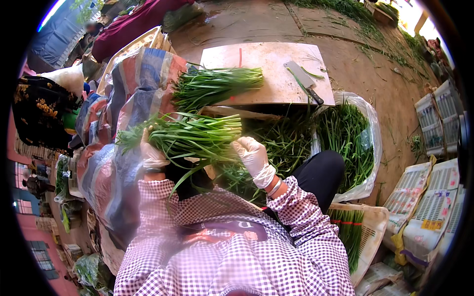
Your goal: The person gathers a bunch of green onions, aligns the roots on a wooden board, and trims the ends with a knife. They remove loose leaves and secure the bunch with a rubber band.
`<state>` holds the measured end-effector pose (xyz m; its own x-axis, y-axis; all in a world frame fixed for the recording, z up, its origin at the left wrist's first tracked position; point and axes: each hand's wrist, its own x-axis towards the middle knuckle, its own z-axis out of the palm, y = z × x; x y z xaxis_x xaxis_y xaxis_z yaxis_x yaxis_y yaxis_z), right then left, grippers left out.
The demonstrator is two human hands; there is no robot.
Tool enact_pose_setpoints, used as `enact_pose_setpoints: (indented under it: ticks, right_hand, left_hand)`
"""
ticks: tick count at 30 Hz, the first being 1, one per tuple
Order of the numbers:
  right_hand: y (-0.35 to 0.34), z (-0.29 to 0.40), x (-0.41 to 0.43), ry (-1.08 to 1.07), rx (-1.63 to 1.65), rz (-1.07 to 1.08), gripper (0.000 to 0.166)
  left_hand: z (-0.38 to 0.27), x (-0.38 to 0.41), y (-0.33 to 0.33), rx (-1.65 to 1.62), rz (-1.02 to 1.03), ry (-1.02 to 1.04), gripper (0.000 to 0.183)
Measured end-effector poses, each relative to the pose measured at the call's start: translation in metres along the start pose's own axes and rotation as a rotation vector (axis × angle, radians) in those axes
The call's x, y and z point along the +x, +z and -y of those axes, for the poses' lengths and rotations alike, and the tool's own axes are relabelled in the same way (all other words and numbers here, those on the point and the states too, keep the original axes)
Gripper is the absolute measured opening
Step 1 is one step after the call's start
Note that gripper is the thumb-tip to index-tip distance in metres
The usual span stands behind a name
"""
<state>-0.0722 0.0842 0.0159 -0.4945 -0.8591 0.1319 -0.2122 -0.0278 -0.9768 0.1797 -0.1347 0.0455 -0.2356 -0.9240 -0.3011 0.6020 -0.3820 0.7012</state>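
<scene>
A loose bunch of garlic chives lies level across my lap, its pale cut ends to the right. My left hand, in a thin white glove, grips it at the leafy end, with the thumb up and the other fingers hidden underneath. At the stalk ends, my gloved right hand has its fingers curled tight against the lowest stalks. Beyond them a second bunch of chives rests on a pale board. A cleaver with a black handle lies on the board's right side, with a few loose leaves.
Loose green leaves fill the space below the board. A clear plastic bag of greens stands to the right, near a crate with banded chives. Striped plastic sheeting covers the left side. More plastic crates stand far right.
</scene>
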Motion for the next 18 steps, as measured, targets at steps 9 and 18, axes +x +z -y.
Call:
enact_pose_setpoints:
  ticks: [9,18]
  right_hand:
    - [-0.074,-0.045,0.019,-0.080,-1.178,0.020,0.023]
    - [-0.015,0.018,0.006,-0.377,-0.424,0.027,0.025]
  left_hand:
    - [-0.013,0.009,-0.017,0.029,-0.091,0.052,0.027]
    - [-0.006,0.018,-0.026,-0.015,-0.082,0.053,0.035]
